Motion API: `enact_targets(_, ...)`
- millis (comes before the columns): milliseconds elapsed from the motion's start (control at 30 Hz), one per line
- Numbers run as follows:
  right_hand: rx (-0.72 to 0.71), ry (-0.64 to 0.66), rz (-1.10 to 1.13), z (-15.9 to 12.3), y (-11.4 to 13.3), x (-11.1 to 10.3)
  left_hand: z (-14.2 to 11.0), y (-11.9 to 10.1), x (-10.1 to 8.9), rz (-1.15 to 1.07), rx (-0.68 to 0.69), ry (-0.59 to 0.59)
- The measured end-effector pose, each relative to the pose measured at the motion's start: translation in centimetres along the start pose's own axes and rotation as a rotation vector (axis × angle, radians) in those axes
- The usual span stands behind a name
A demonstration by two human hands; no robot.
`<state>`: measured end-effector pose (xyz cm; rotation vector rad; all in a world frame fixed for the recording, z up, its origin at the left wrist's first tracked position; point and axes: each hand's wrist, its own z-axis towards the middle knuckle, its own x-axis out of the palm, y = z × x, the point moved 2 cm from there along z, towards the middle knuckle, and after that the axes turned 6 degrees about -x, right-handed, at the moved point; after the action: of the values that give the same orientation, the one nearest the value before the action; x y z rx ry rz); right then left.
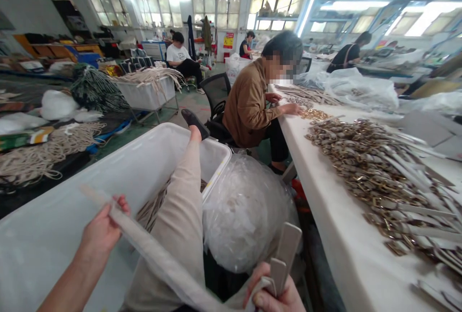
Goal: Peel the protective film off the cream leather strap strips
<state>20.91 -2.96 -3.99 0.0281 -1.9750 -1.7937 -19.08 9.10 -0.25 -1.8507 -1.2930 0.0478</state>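
Note:
A long pale beige strap point(159, 254) runs slantwise across my lap, blurred at its far end. My left hand point(103, 227) is closed on it near that far end, above the white tub point(39, 225). Low in the view, my right hand point(276, 297) grips a small bunch of strap ends point(287, 247) with rounded tips, stacked and pointing up. The long strap's near end reaches toward this hand; whether it is part of the bunch is hidden. More straps point(153, 208) lie inside the tub, partly behind my leg.
On the right, a white-covered table point(325, 215) bears a big heap of straps with gold buckles point(378, 172). A clear plastic bag point(249, 211) bulges between tub and table. A co-worker in a brown jacket point(245, 100) sits at the table's far side. My leg point(180, 206) rests across the tub.

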Motion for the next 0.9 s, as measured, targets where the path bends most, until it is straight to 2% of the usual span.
enact_targets(67,0.013,-0.015,0.068,0.7,-0.5,1.4,-1.5,1.2,1.6,0.119,0.095,0.150)
enact_targets(100,0.002,-0.036,0.081,1.1,-0.4,1.9,-2.6,2.6,2.6,0.224,0.084,0.250)
enact_targets(167,-0.037,-0.125,0.050,1.9,0.3,2.3,-5.2,6.6,4.1,0.447,-0.031,0.459)
enact_targets(300,-0.094,-0.379,-0.077,2.4,2.5,0.2,-9.5,14.4,4.9,0.822,-0.279,0.851)
enact_targets(400,-0.095,-0.498,-0.097,2.0,3.3,-2.0,-11.2,17.5,4.5,1.030,-0.351,1.037)
enact_targets(533,-0.108,-0.582,-0.041,1.4,3.3,-3.7,-12.1,18.8,3.9,1.188,-0.434,1.172)
enact_targets(700,-0.238,-0.539,-0.023,1.4,4.5,-4.0,-12.1,18.7,3.2,1.337,-0.473,1.254)
enact_targets(800,-0.231,-0.539,-0.085,1.8,4.9,-3.5,-12.5,18.5,3.6,1.248,-0.538,1.211)
enact_targets(900,-0.192,-0.536,-0.143,2.3,5.0,-2.6,-13.7,18.8,5.2,1.129,-0.485,1.204)
